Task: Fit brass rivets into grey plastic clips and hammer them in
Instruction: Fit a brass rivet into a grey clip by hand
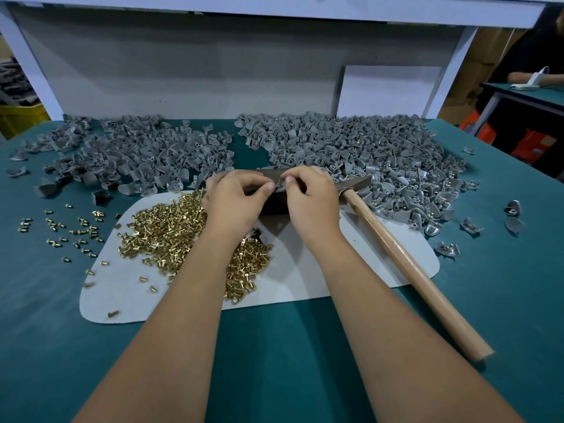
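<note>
**K:** Both hands met at frame centre. Left hand (236, 195) and right hand (308, 193) had fingers curled, pinching one grey clip (280, 187) between them. Brass rivet (279, 179) stuck up out of it, just between the thumbs.

**R:** Which hand was on the rivet?

**K:** Couldn't tell. Fingertips crowded it, part too small. Both were clamped on the clip, that much was plain.

**R:** Hammer?

**K:** Hammer (406, 254) lay untouched on the table, right of the hands. Metal head at centre right against the clip heap, wooden handle running down toward lower right.

**R:** What was under the hands?

**K:** Dark metal block (274, 227), mostly hidden by both hands. It sat on a white mat (305, 279) at mid-frame.

**R:** Stock?

**K:** Loose rivet pile (164, 230) on the left part of the mat, partly under the left forearm. Scattered rivets (70, 227) off the mat at mid left, on the green table (274, 346). Left clip heap (137, 151) at upper left, grey only as far as I could see. Right clip heap (366, 157) at upper right, brass showing in many of them. Stray clips (512, 213) at the far right edge.

**R:** Anything else in shot?

**K:** White board (387, 90) leaned on the back panel, upper right. Another person's arm (525, 76) at a second table, far upper right.
</note>
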